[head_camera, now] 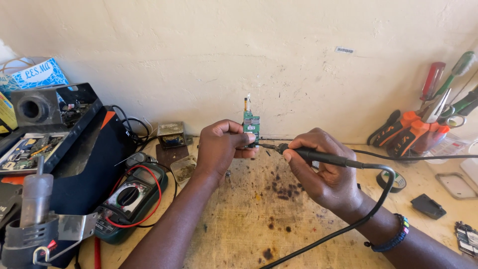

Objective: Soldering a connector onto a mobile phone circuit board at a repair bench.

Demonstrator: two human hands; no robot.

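Note:
My left hand (pixel 223 146) pinches a small green circuit board (pixel 251 123) and holds it upright above the wooden bench (pixel 239 219). My right hand (pixel 326 172) grips a black soldering iron (pixel 318 157) like a pen. Its tip points left and meets the lower edge of the board. The iron's black cable (pixel 366 214) loops down past my right wrist, which wears a beaded bracelet.
A green multimeter (pixel 130 195) with red leads lies at left, beside a black rework station (pixel 55 134) and a hot-air handle in a holder (pixel 35 219). Pliers and screwdrivers (pixel 428 117) stand at back right. A tape roll (pixel 391 180) and small parts lie at right.

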